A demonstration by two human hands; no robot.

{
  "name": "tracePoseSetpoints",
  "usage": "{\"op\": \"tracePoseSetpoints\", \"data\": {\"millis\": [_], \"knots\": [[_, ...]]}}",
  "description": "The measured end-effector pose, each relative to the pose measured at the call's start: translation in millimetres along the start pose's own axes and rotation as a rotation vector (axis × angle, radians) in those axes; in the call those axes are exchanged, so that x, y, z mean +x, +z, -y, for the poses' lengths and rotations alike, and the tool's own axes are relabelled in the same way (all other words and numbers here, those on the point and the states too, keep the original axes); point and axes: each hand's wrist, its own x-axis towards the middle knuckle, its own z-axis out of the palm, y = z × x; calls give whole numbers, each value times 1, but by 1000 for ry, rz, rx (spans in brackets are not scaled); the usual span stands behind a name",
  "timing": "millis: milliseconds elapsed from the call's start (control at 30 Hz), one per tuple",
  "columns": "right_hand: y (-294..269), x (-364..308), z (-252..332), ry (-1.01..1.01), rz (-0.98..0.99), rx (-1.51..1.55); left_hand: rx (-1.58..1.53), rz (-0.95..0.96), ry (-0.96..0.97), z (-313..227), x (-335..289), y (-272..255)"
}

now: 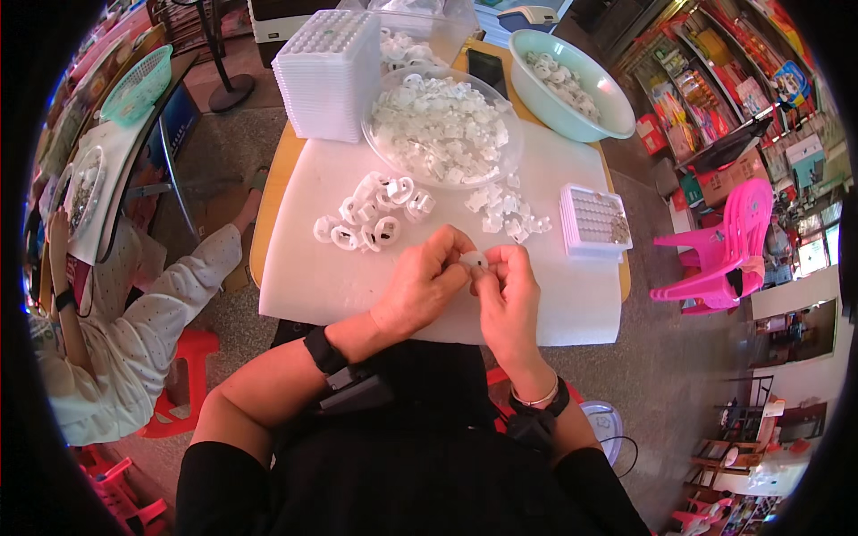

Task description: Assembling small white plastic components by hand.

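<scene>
Close together above the table's near half, my left hand (427, 279) and my right hand (507, 295) both pinch one small white plastic part (475, 260) with a dark spot on it. Their fingers cover much of it. Just beyond my left hand lies a loose pile of white ring-shaped parts (371, 210). Past my right hand, small translucent white clips (511, 213) are scattered on the white foam sheet (304, 277). A round clear bowl (516, 152) heaped with similar clips stands behind them.
Stacked white trays (323, 80) rise at the back left. A pale green basin (617, 107) of white parts stands back right, near a dark phone (486, 70). A small tray stack (593, 223) sits at the right. Another person (107, 339) sits left; pink chairs (737, 241) stand right.
</scene>
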Motion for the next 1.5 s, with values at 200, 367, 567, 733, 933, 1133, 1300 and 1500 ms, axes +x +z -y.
{"op": "tracePoseSetpoints", "data": {"millis": [200,367,567,733,933,1133,1300,1500], "knots": [[-18,2,16,106,146,28,-4,62,-1,-6,-1,-6],[-55,31,24,217,322,31,-116,127,-90,-23,-10,-4],[-96,168,33,-45,-21,171,-101,87,-37,-16,-12,-6],[-76,181,34,42,42,120,-109,124,-56,-15,-6,-5],[11,102,34,-272,498,-311,-136,167,-26,-12,-10,-8],[14,101,37,-492,484,-423,-93,146,-20,-15,-9,-5],[-4,89,22,-280,347,-162,-199,133,-70,-11,-11,-5],[-24,41,5,155,187,544,-488,-21,-78,-9,-4,-5]]}}
